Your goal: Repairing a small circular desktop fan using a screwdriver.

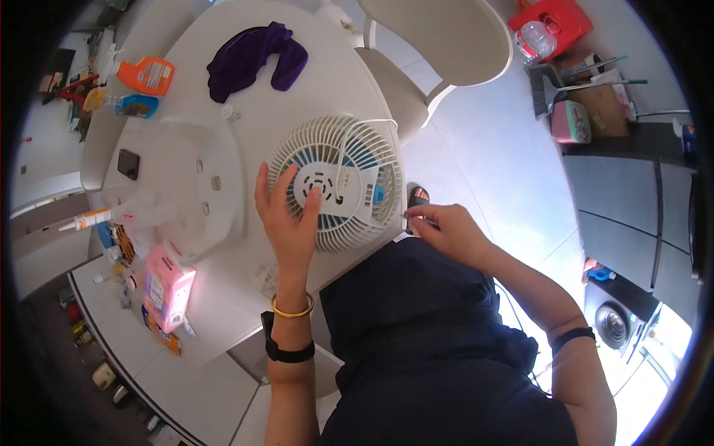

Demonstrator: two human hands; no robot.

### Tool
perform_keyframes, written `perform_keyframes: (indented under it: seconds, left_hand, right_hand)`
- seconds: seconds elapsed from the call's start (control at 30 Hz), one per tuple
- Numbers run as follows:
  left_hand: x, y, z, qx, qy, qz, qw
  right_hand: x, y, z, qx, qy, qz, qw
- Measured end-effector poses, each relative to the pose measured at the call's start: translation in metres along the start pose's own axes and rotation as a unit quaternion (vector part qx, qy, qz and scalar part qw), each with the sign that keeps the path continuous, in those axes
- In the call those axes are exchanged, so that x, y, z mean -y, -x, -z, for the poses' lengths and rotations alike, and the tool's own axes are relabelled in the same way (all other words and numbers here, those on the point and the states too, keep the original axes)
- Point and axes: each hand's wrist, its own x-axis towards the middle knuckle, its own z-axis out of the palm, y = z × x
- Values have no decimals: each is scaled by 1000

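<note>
A round white fan (349, 178) with a wire-like grille and blue blades lies flat on the white table, back side up. Its white cord loops over the grille. My left hand (288, 227) rests on the fan's left side, fingers spread, with the thumb near the slotted hub. At the fan's lower right rim, my right hand (455, 232) pinches a thin dark rod-like tool (421, 218); its kind is too small to make out. A curved white plastic housing (222, 175) with small slots stands left of the fan.
On the table (327, 82) lie a purple cloth (256, 61), a small white cap (230, 112) and a black phone (128, 164). Orange (152, 76) and blue (137, 105) bottles sit at far left. A pink package (167, 286) is nearer. A white chair (446, 41) stands beyond the table's right edge.
</note>
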Motion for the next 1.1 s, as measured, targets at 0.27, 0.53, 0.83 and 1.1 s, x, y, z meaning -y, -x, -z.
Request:
perform_keyframes:
  seconds: [0.27,0.53,0.83,1.1]
  left_hand:
    - [0,0,0,1,8,15,1000]
    - [4,4,1,7,-47,5,999]
    - [0,-1,5,38,-43,5,998]
    - [4,1,7,52,-34,5,998]
  right_hand:
    - [-4,-6,-4,0,-3,58,998]
    - [-8,-24,28,1,-12,56,998]
    - [-4,-49,44,-37,101,80,991]
    - [23,-60,51,-72,159,36,984]
